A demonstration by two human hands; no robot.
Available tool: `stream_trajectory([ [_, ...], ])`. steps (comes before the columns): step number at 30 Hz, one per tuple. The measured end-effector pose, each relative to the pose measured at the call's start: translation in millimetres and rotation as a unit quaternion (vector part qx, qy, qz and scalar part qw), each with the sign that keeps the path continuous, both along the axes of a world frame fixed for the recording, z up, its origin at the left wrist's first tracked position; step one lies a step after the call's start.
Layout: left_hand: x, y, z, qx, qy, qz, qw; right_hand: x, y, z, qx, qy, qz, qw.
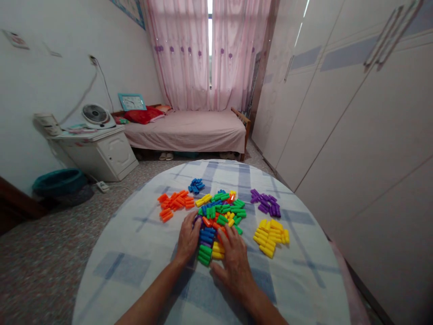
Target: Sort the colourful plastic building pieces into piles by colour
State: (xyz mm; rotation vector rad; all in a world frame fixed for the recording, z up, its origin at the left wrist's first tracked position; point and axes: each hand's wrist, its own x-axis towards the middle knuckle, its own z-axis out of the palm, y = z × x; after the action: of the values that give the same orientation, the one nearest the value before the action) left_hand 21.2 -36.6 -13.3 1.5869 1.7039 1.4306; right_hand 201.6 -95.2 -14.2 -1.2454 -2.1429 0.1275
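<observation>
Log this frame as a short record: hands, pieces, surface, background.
Left hand: left hand at the left edge of the mixed-colour pile
Right hand: right hand at its near right side
Single-colour groups: orange pieces, blue pieces, purple pieces, yellow pieces
Surface: checked tablecloth
Background: bed, fan

Can pass over bare tablecloth [142, 243] left of left hand [188, 237]; meets orange pieces [176, 201] ahead, mixed pile [221, 209] rightward.
</observation>
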Motion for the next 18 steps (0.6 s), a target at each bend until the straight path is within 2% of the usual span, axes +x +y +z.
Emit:
stream_trajectory([
  [4, 24, -16, -15.8, -0.009, 0.043, 0.027, 0.999, -18, 1, 3.5, 0.013, -0.004, -0.007, 1.0],
  [9, 36, -2, -16.1, 0.004, 0.043, 0.037, 0.998, -23, 7, -0.4, 0.026, 0.017, -0.01, 0.999],
  [12, 30, 9, -11.9, 0.017, 0.032, 0.049, 0.998, -13, 13, -1.3, 0.036, 0.053, -0.013, 0.998],
  [14, 24, 18, -9.6, 0.023, 0.016, 0.05, 0.998, -2, 22, 5.0, 0.041, 0.09, -0.037, 0.994],
  [18, 14, 34, -7.2, 0.017, -0.023, 0.033, 0.999, 26, 67, 27.4, 0.039, 0.165, -0.097, 0.981],
])
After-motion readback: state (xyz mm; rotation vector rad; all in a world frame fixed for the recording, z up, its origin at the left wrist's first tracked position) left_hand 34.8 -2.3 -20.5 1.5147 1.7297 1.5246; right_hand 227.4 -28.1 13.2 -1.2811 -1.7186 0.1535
